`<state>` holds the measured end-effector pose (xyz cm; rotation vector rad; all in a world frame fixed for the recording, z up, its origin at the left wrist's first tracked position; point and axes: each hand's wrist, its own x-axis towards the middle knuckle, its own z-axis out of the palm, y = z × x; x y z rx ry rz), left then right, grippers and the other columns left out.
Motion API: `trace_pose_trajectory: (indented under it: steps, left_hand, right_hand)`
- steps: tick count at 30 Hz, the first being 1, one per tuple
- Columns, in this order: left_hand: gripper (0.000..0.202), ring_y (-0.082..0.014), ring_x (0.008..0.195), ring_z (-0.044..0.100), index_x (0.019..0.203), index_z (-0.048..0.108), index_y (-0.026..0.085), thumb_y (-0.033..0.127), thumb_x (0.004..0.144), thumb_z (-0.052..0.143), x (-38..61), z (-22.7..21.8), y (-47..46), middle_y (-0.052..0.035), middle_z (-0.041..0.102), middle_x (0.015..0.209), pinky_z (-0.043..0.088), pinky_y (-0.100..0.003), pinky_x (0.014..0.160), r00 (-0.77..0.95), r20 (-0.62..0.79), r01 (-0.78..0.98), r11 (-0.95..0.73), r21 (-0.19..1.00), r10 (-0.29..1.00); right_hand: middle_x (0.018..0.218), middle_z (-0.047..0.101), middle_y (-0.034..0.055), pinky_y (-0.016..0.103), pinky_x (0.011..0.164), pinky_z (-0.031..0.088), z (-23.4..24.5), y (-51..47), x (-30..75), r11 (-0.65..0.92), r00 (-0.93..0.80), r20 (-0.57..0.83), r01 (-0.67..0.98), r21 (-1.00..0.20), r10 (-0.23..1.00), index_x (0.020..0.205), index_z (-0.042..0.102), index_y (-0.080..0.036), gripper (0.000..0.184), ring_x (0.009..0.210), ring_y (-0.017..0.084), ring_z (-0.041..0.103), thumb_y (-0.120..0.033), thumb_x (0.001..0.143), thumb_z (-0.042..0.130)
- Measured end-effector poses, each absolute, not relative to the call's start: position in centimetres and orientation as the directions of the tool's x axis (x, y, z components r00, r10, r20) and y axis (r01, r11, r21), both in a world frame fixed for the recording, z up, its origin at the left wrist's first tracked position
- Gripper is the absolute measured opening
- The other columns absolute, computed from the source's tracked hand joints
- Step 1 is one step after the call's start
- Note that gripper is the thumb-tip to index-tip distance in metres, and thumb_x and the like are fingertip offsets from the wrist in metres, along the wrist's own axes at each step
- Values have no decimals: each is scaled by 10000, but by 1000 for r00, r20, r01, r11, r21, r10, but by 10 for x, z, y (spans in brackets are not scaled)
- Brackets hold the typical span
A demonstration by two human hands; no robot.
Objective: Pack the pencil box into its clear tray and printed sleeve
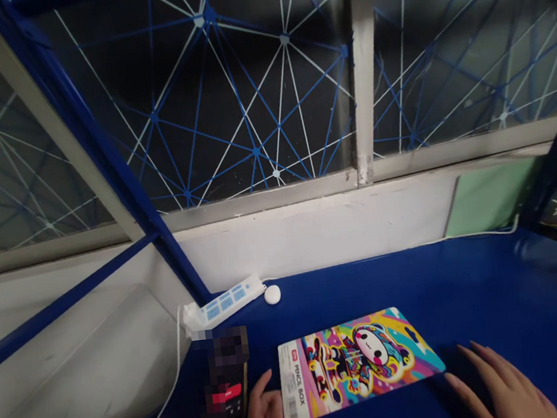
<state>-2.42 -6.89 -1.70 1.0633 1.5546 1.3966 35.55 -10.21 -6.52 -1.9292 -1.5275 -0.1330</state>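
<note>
A flat pencil box [359, 361] with a bright cartoon figure on its cover lies on the blue desk [498, 284]. My left hand [264, 415] rests at the bottom of the view, fingers right beside the box's left edge, between it and a mobile phone [225, 383]. The phone's screen is lit and partly blurred out. My right hand [500, 385] lies at the lower right, fingers spread, its fingertips at or very near the box's lower right corner. Neither hand holds anything.
A white power strip [222, 306] with blue switches and a small round white object [272, 295] sit at the desk's back edge. White cables run along the wall. Blue metal bars [102, 162] and a netted window [214, 89] stand behind.
</note>
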Motion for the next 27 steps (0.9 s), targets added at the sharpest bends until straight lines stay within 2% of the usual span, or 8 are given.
trace_pose_trajectory:
  steps: [2, 5, 10, 15, 18, 22, 25, 27]
  left_hand:
    - [662, -192, 751, 672, 1298, 543, 247, 684, 803, 590, -27, -12, -65, 20, 688, 802, 528, -281, 723, -330, -22, 130, 68, 989, 944]
    - [616, -196, 750, 653, 1305, 529, 234, 659, 860, 513, -26, -9, -57, 13, 659, 818, 525, -298, 717, -240, -9, 250, 71, 966, 971]
    - [517, -235, 853, 685, 1258, 544, 243, 610, 914, 423, -21, -11, -51, -52, 706, 977, 551, -357, 790, -192, 13, 365, 59, 929, 981]
    - [396, -248, 874, 695, 1135, 617, 258, 543, 918, 449, -25, -14, -55, -53, 720, 966, 540, -379, 816, -241, 50, 427, 59, 902, 969]
    - [389, -285, 978, 696, 1108, 642, 257, 530, 919, 439, -28, -16, -55, -79, 730, 1038, 537, -427, 878, -260, 70, 452, 57, 890, 963]
    - [457, -377, 1247, 569, 1185, 695, 213, 490, 909, 459, -16, -11, -52, -169, 651, 1308, 401, -559, 1092, -248, 208, 582, -27, 813, 946]
    - [503, -411, 1415, 415, 1363, 613, 244, 451, 920, 490, 13, 2, -48, -147, 483, 1536, 298, -628, 1163, -47, 314, 747, -175, 641, 948]
    - [578, -413, 1473, 328, 1454, 504, 252, 485, 925, 507, 36, 12, -42, -138, 426, 1568, 226, -677, 1186, 164, 243, 788, -275, 550, 956]
  right_hand:
    - [1364, 594, 256, 644, 974, 472, -43, -95, 325, 51, 175, 555, 929, -367, 813, 1278, 597, -140, 592, 1288, 450, 531, -590, 907, 491]
    - [1500, 504, 168, 645, 990, 458, -21, -80, 245, 246, -67, 565, 937, -247, 822, 1424, 496, -269, 561, 1330, 415, 511, -512, 921, 543]
    - [1560, 365, 106, 703, 998, 435, -20, -62, 160, 545, -477, 319, 821, -172, 819, 1577, 242, -351, 1084, 1341, 475, 476, -635, 685, 789]
    - [1576, 332, 28, 635, 1056, 427, -27, -63, 237, 481, -421, 308, 864, -150, 853, 1580, 45, -423, 919, 1378, 369, 470, -397, 884, 645]
    - [1571, 361, -11, 671, 1057, 405, -35, -67, 297, 363, -311, 312, 924, -124, 898, 1559, 100, -484, 697, 1405, 342, 435, -370, 983, 477]
    - [1572, 369, -24, 690, 1073, 374, -44, -67, 319, 301, -259, 303, 948, -102, 917, 1540, 178, -495, 684, 1425, 334, 405, -212, 967, 421]
    - [1581, 347, -4, 694, 1088, 351, -43, -57, 302, 311, -271, 300, 946, -95, 915, 1546, 190, -447, 736, 1439, 342, 376, -133, 921, 418]
    - [1590, 327, 4, 674, 1094, 356, -39, -48, 291, 339, -300, 281, 935, -102, 912, 1548, 197, -422, 767, 1448, 336, 361, -89, 888, 402]
